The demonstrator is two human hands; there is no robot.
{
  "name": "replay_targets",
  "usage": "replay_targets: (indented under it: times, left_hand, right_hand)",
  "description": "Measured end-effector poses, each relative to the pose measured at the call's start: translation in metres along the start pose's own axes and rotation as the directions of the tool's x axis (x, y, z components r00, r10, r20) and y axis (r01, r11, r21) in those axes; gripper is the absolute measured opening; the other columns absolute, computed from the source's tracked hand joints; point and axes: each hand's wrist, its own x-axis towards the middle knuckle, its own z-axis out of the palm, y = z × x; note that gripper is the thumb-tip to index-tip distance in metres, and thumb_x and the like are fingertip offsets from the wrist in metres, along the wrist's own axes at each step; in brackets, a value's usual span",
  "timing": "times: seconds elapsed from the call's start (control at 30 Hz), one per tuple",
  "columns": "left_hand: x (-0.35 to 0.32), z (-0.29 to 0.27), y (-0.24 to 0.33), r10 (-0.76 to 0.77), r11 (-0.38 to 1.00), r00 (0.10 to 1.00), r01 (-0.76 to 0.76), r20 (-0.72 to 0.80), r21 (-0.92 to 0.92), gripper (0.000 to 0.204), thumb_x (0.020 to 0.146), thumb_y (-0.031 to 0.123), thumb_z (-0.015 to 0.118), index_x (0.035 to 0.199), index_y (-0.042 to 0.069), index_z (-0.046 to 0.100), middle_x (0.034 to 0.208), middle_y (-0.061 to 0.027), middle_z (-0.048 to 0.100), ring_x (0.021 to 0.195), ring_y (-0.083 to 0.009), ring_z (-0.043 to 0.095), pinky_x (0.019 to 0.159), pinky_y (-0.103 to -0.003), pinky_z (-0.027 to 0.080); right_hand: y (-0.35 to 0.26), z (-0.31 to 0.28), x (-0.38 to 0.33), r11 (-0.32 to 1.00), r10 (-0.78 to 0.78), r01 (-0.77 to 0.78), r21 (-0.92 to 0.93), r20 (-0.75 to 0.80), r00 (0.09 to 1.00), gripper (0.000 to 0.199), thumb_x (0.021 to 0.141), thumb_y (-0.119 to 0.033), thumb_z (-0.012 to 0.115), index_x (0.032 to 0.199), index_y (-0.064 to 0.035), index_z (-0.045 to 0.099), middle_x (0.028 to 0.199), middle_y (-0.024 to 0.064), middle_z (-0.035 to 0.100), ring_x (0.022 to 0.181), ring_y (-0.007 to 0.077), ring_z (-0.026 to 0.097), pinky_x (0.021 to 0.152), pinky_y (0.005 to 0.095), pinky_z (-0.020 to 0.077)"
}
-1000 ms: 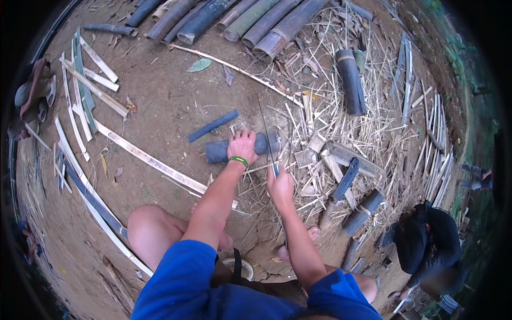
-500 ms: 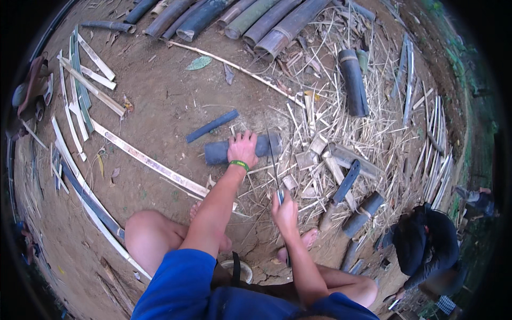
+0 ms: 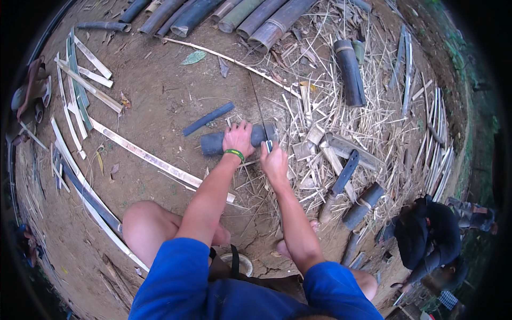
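Observation:
A dark bamboo section (image 3: 212, 144) lies crosswise on the ground in front of me. My left hand (image 3: 238, 137), with a green band at its wrist, is wrapped over its middle and presses it down. In my right hand (image 3: 275, 164) is the handle of a saw, held near the bamboo's right end. The thin saw blade (image 3: 258, 106) lies across the bamboo to the right of my left hand and points away from me. Just beyond the bamboo is a narrow dark bamboo strip (image 3: 208, 119).
Pale shavings (image 3: 325, 117) cover the ground at the right, with a standing-length bamboo piece (image 3: 350, 74) among them. Large bamboo poles (image 3: 274, 29) line the far side. Split strips (image 3: 154, 164) lie at the left. A person in dark clothes (image 3: 421, 234) crouches at the right.
My right hand has pushed the saw forward, away from me, so its handle is now close to the bamboo. My left hand keeps its hold on the bamboo.

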Motion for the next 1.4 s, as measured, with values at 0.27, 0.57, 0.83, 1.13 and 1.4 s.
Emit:
replay_targets:
  times: [0.27,0.57,0.83,1.13,1.4]
  left_hand:
    - [-0.019,0.016,-0.003,0.004,0.995,1.0,-0.001,-0.031,0.101,0.074,0.062,0.038,0.091,0.124,0.013,0.06,0.123,-0.0095,0.06,0.115,-0.0307,0.062,0.097,-0.049,0.05]
    - [-0.013,0.013,-0.002,-0.012,0.996,0.992,0.023,-0.129,0.086,0.066,0.063,0.026,0.088,0.121,0.014,0.059,0.121,-0.0067,0.059,0.117,-0.0297,0.059,0.1,-0.05,0.047]
    - [-0.018,0.013,-0.004,-0.002,0.994,0.991,0.017,-0.133,0.111,0.075,0.06,0.033,0.092,0.124,0.014,0.06,0.118,-0.0076,0.06,0.111,-0.0309,0.061,0.1,-0.05,0.047]
    - [-0.005,0.001,0.009,-0.02,0.998,0.998,0.023,-0.063,0.054,0.076,0.058,0.033,0.093,0.123,0.015,0.06,0.12,-0.0072,0.06,0.115,-0.0307,0.061,0.098,-0.049,0.05]
    - [0.002,0.005,0.002,-0.032,0.999,0.999,0.033,-0.029,0.038,0.075,0.061,0.037,0.092,0.125,0.015,0.06,0.123,-0.0088,0.06,0.117,-0.0326,0.061,0.099,-0.049,0.051]
  right_hand:
    - [0.024,-0.001,-0.048,0.999,0.01,-0.01,0.051,0.003,1.0,0.032,0.101,-0.027,0.063,0.104,0.0044,0.066,0.081,0.0334,0.069,0.08,0.0548,0.068,0.069,0.0581,0.0541]
    - [0.025,-0.032,-0.075,0.999,0.016,-0.02,0.044,0.072,0.997,0.037,0.1,-0.031,0.064,0.106,0.0056,0.067,0.075,0.0308,0.068,0.074,0.0526,0.069,0.066,0.0589,0.054]
    - [0.024,-0.024,-0.072,0.995,-0.002,0.001,0.105,0.008,1.0,0.03,0.099,-0.026,0.066,0.105,0.0035,0.069,0.076,0.0318,0.069,0.076,0.0514,0.07,0.069,0.0563,0.0565]
    - [-0.001,-0.011,-0.01,0.998,0.06,-0.061,0.016,0.03,0.998,0.036,0.1,-0.03,0.063,0.103,0.0055,0.067,0.08,0.0349,0.067,0.079,0.0538,0.068,0.069,0.0584,0.0545]
    - [0.009,-0.007,-0.009,0.998,0.051,-0.051,-0.04,-0.013,0.999,0.038,0.101,-0.034,0.063,0.102,0.0041,0.068,0.078,0.0337,0.068,0.078,0.052,0.07,0.069,0.0587,0.0545]
